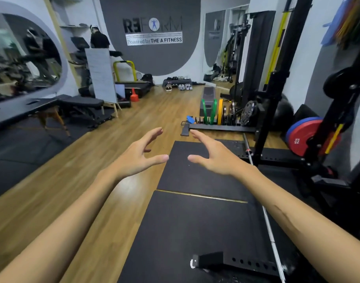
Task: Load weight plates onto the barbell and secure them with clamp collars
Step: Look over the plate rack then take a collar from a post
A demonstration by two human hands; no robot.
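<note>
My left hand (139, 155) and my right hand (212, 157) are stretched out in front of me, palms facing each other, fingers spread, nothing in either. A steel barbell (267, 221) lies on the floor to the right, along the black mats and past the rack's foot. Ahead, a floor plate rack (222, 126) holds several upright plates: green (212, 111), yellow (220, 111) and dark ones. A blue clamp collar (190, 119) rests at the rack's left end. Red and blue 25 kg plates (301, 137) lean at the right.
A black squat rack (275, 111) stands on the right, its base beam (246, 262) crossing the mat near me. Black rubber mats (195, 176) cover the wooden floor. Benches (81, 103), a whiteboard (101, 74) and a treadmill sit at the left; a person stands far off.
</note>
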